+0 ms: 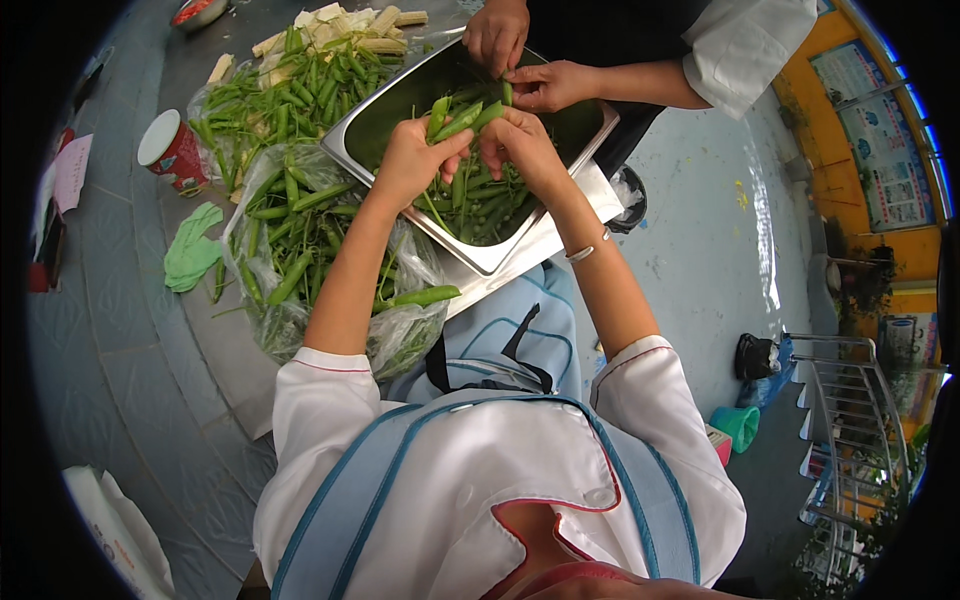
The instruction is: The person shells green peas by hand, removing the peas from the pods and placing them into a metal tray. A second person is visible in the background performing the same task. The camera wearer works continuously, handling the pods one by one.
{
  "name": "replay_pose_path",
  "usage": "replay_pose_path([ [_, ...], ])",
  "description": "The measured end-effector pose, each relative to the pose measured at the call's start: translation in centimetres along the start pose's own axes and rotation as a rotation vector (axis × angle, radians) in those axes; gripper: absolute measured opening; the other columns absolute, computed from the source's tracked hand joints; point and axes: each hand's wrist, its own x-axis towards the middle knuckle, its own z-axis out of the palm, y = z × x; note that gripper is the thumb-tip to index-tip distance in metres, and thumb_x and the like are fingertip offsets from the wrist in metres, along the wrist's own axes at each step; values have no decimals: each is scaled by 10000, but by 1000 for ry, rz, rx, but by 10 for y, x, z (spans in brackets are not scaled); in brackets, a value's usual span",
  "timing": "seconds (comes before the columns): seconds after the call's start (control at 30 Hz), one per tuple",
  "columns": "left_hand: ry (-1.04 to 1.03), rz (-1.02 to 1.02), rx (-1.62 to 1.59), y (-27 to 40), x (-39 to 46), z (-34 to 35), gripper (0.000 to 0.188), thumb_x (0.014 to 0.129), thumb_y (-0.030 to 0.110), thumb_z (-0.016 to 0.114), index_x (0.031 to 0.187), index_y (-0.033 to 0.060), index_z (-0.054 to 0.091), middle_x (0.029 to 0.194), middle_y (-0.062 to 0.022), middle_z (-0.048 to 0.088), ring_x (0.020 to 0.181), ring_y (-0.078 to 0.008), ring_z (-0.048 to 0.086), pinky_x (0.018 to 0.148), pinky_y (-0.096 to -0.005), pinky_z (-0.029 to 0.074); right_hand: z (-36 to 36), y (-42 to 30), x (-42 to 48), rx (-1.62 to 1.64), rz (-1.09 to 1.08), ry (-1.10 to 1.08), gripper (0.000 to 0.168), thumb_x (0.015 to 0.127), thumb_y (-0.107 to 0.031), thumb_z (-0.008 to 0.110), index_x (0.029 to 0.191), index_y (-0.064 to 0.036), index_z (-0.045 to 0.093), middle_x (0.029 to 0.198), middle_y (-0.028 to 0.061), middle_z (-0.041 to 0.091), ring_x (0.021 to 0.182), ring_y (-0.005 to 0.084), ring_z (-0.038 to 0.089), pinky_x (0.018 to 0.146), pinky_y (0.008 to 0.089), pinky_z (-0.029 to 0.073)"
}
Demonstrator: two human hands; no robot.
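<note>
Over a rectangular stainless steel pan (pixel 491 259), my left hand (pixel 416 159) grips a few green pea pods (pixel 459 121) that stick up past its thumb and forefinger. Close beside it, my right hand (pixel 525 146) has its fingers curled around one end of a pea pod (pixel 489 114). More pods and loose peas (pixel 487 214) lie in the pan under both hands. To the left, a clear plastic bag (pixel 262 322) full of pea pods (pixel 289 277) rests against the pan.
A co-worker's two hands (pixel 551 86) handle a pod (pixel 507 93) at the pan's far rim. Further left are a heap of pods (pixel 315 90), corn cobs (pixel 382 30), a red paper cup (pixel 176 154) and a green cloth (pixel 191 247). A black bin (pixel 630 202) stands right of the pan.
</note>
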Motion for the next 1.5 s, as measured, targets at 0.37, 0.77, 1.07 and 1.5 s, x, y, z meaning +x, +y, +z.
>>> replay_pose_path([
  [0.37, 138, 25, 174, -9, 2, 5, 309, 905, 249, 515, 718, 5, 546, 561, -6, 500, 449, -65, 429, 423, -219, 323, -2, 2, -1, -23, 54, -16, 142, 800, -142, 483, 722, -25, 502, 616, 64, 517, 496, 132, 504, 448, 247, 418],
  [0.77, -53, -184, 28, -8, 5, -1, 260, 902, 233, 527, 722, 47, 513, 572, 24, 472, 432, -27, 363, 379, -189, 255, -21, -8, 2, -349, 85, -170, 158, 852, -160, 591, 934, -26, 578, 613, -3, 521, 506, 63, 482, 430, 208, 348],
  [1.07, 47, -76, -270, 6, 2, -5, 186, 886, 193, 535, 760, 59, 511, 608, 20, 463, 522, -38, 409, 425, -177, 271, -33, 26, 23, -1357, -370, -125, 298, 676, 12, 533, 903, -122, 674, 981, 86, 588, 930, 317, 560, 795, 380, 460],
  [1.5, 364, 26, -274, 5, 7, -6, 372, 910, 344, 509, 782, 16, 631, 672, -19, 564, 602, -112, 528, 555, -242, 425, 11, 16, 24, -1656, -85, -499, 185, 789, -108, 534, 964, -86, 592, 858, 116, 642, 810, 303, 629, 694, 412, 501],
])
